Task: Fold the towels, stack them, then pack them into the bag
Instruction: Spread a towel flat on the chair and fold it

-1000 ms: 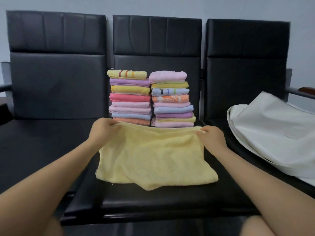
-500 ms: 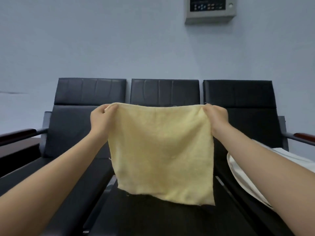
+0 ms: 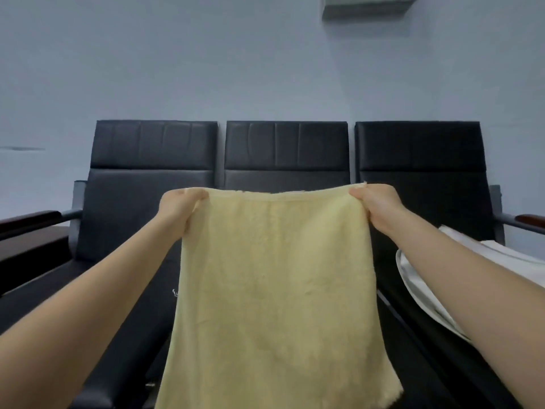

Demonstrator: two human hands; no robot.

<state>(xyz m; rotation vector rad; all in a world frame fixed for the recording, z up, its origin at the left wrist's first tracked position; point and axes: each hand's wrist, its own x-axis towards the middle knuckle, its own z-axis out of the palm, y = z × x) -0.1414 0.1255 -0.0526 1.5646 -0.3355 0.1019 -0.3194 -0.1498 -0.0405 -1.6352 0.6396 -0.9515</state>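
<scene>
A pale yellow towel (image 3: 274,290) hangs spread out flat in the air in front of the middle seat. My left hand (image 3: 177,206) grips its top left corner and my right hand (image 3: 376,203) grips its top right corner, so the top edge is stretched level between them. The towel's lower edge drops out of view at the bottom. A white bag (image 3: 424,278) lies on the right seat, partly behind my right forearm. The stacks of folded towels are hidden behind the hanging towel.
A row of three black padded seats (image 3: 147,184) stands against a pale wall. Armrests stick out at the far left (image 3: 32,219) and far right (image 3: 528,221). A grey box (image 3: 365,5) is mounted high on the wall.
Both hands lifted the yellow towel off the middle seat and now hold it hanging upright. My view tilted up, then moved closer, and the folded stacks went out of sight.
</scene>
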